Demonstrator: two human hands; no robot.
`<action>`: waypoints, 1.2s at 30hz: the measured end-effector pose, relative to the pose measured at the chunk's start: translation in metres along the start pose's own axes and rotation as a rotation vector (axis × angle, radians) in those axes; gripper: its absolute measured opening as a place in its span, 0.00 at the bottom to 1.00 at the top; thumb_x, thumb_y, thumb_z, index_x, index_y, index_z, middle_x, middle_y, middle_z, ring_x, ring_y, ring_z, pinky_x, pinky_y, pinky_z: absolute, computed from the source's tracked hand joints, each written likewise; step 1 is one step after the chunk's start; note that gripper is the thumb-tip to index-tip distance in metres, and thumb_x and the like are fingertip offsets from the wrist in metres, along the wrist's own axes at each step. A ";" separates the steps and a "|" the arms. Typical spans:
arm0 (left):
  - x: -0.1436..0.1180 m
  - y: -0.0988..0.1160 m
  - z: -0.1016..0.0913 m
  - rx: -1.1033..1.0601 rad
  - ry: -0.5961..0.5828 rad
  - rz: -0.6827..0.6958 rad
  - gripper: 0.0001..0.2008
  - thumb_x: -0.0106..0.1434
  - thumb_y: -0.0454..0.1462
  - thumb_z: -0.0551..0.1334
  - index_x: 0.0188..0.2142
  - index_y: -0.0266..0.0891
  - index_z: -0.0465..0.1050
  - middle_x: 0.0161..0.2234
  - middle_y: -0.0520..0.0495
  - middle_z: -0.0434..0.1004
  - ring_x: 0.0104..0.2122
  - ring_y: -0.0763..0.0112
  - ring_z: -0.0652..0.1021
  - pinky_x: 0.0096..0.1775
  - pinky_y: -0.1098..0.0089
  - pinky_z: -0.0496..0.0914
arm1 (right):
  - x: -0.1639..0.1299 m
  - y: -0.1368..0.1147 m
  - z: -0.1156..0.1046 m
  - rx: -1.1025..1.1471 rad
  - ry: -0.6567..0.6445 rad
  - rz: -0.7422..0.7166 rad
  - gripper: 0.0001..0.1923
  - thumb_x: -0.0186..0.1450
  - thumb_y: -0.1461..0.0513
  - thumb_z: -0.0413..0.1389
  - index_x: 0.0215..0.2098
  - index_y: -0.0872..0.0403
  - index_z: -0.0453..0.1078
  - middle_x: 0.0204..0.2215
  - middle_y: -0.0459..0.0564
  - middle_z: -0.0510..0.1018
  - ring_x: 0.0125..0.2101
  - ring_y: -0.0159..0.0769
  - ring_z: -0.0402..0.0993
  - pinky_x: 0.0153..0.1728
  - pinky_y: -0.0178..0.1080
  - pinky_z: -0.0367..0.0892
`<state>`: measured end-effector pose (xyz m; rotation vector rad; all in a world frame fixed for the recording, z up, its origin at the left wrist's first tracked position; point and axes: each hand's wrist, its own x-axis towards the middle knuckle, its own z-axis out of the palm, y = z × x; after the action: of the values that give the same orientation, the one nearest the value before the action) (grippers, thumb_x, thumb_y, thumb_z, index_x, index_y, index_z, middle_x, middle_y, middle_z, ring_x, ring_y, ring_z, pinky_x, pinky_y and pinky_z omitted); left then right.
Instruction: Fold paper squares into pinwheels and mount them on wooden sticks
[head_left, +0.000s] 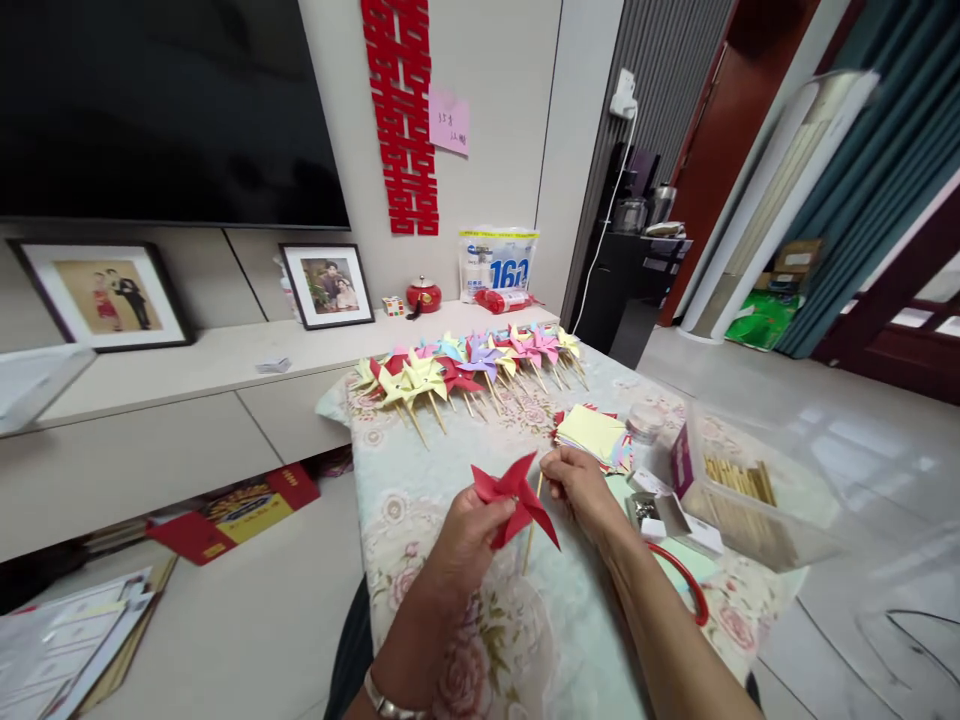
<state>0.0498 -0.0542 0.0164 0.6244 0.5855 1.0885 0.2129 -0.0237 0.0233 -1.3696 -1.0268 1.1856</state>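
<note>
A person's two bare forearms reach forward over a table (pixel 420 500) covered in a pale floral cloth. The left hand (pixel 469 540), with a metal bracelet (pixel 386 700) at the wrist, closes its fingers around the back of a red paper pinwheel (pixel 514 495), pinching its folded blades. The right hand (pixel 577 485), just beside the pinwheel, presses thumb and forefinger together on the top of a thin wooden stick (pixel 531 530) that hangs down behind the pinwheel's lower blade. The pinwheel is held in the air just above the cloth, near the middle of the table.

To the right of the pinwheel, under the right forearm, lies a red-handled tool (pixel 686 575), only partly visible. Further right stands a clear plastic box (pixel 757 500) holding more wooden sticks. Just beyond the right hand lies a stack of coloured paper squares (pixel 592 432), yellow on top, with a small clear jar (pixel 645 422) beside it.

Beyond the pinwheel, along the table's far edge, a row of finished pinwheels (pixel 465 370) in yellow, red, purple and pink lies with sticks pointing toward the person.

Behind that row, a low shelf (pixel 187 365) against the wall bears two framed photographs (pixel 328 285), a small red pot (pixel 424 295) and a white package (pixel 499 262). Above hang a dark television (pixel 165 110) and a red paper decoration (pixel 401 110).
</note>
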 end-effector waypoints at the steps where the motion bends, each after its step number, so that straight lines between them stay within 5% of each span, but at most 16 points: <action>1: -0.006 -0.001 -0.003 0.023 -0.016 0.000 0.12 0.45 0.35 0.75 0.30 0.33 0.80 0.27 0.47 0.82 0.27 0.71 0.79 0.36 0.72 0.72 | 0.002 0.008 0.008 0.027 -0.011 0.007 0.04 0.49 0.61 0.57 0.20 0.53 0.67 0.09 0.39 0.65 0.12 0.26 0.56 0.16 0.32 0.49; 7: -0.014 -0.011 -0.021 0.107 0.097 0.065 0.13 0.46 0.35 0.75 0.32 0.34 0.80 0.26 0.48 0.82 0.27 0.68 0.79 0.36 0.69 0.72 | 0.005 0.031 0.037 0.190 -0.108 0.008 0.10 0.53 0.56 0.62 0.24 0.54 0.69 0.16 0.42 0.73 0.16 0.27 0.62 0.19 0.32 0.56; 14: -0.004 -0.006 -0.030 0.152 0.340 0.215 0.13 0.47 0.36 0.73 0.33 0.33 0.79 0.28 0.47 0.83 0.26 0.69 0.79 0.34 0.70 0.72 | -0.013 0.028 0.018 0.276 -0.280 -0.016 0.30 0.57 0.38 0.60 0.37 0.57 0.78 0.34 0.54 0.82 0.34 0.39 0.76 0.36 0.38 0.66; 18: -0.001 -0.010 -0.038 0.268 0.386 0.262 0.12 0.47 0.36 0.72 0.32 0.34 0.78 0.27 0.48 0.83 0.26 0.69 0.78 0.33 0.71 0.72 | -0.023 0.024 0.020 0.118 -0.400 -0.063 0.21 0.59 0.47 0.65 0.38 0.56 0.77 0.30 0.48 0.80 0.31 0.34 0.72 0.34 0.36 0.63; 28: -0.003 -0.030 -0.044 0.624 0.379 0.382 0.07 0.49 0.36 0.68 0.30 0.38 0.76 0.23 0.51 0.78 0.23 0.71 0.73 0.29 0.72 0.68 | -0.027 0.027 0.029 -0.059 -0.361 -0.107 0.12 0.56 0.56 0.66 0.29 0.57 0.74 0.24 0.45 0.77 0.26 0.33 0.68 0.31 0.36 0.60; 32: -0.007 -0.026 -0.038 0.503 0.311 0.360 0.09 0.49 0.37 0.69 0.31 0.38 0.75 0.26 0.49 0.79 0.27 0.68 0.77 0.34 0.70 0.70 | -0.027 0.027 0.026 -0.007 -0.341 -0.100 0.09 0.55 0.58 0.67 0.28 0.57 0.76 0.24 0.45 0.77 0.26 0.33 0.68 0.31 0.35 0.60; 36: -0.015 -0.012 -0.036 0.326 0.279 0.320 0.11 0.56 0.43 0.67 0.34 0.37 0.76 0.29 0.45 0.82 0.32 0.65 0.79 0.40 0.67 0.71 | -0.026 0.025 0.019 0.321 -0.321 -0.022 0.11 0.50 0.58 0.70 0.29 0.55 0.78 0.24 0.44 0.78 0.24 0.30 0.68 0.31 0.34 0.61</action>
<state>0.0263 -0.0657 -0.0150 0.8771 0.9387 1.4073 0.1897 -0.0490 0.0021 -0.9344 -1.0141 1.5135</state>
